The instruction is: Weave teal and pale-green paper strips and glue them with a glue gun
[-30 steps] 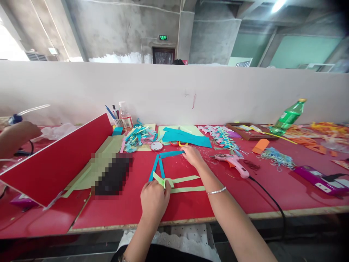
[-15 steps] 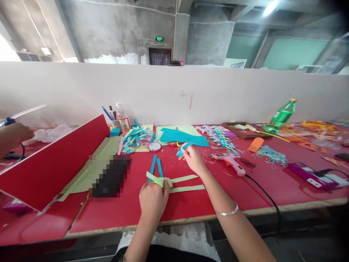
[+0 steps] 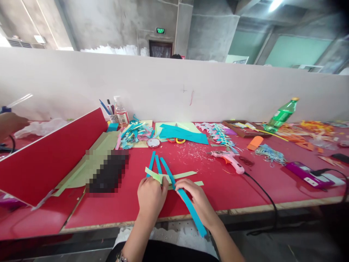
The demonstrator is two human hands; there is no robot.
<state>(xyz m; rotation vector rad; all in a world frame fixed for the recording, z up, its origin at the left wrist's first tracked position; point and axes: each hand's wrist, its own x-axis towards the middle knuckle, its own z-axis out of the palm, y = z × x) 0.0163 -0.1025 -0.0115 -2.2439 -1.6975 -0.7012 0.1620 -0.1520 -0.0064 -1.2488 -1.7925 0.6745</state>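
Note:
My left hand (image 3: 152, 193) is closed on pale green paper strips (image 3: 185, 175), pressing them together low over the red table. Two blue paper strips (image 3: 151, 162) stick out beyond it on the far side. Between thumb and fingers, my right hand (image 3: 195, 196) pinches a long blue paper strip (image 3: 191, 209). That strip slants from beyond the green ones down toward the table's front edge, close to my left fingers. Where the strips cross under my left hand is partly hidden.
A pink glue gun (image 3: 229, 160) with a black cord lies to the right. Cut paper scraps (image 3: 136, 133), blue sheets (image 3: 182, 134) and a tape roll (image 3: 153, 142) lie behind. A red board (image 3: 57, 156) stands left; another person's hand (image 3: 12, 125) is beyond it. A green bottle (image 3: 283, 114) leans at right.
My right hand has come back toward my left hand, bringing the blue strip from the far side across the green strips. My left hand keeps its grip. The view has tilted slightly.

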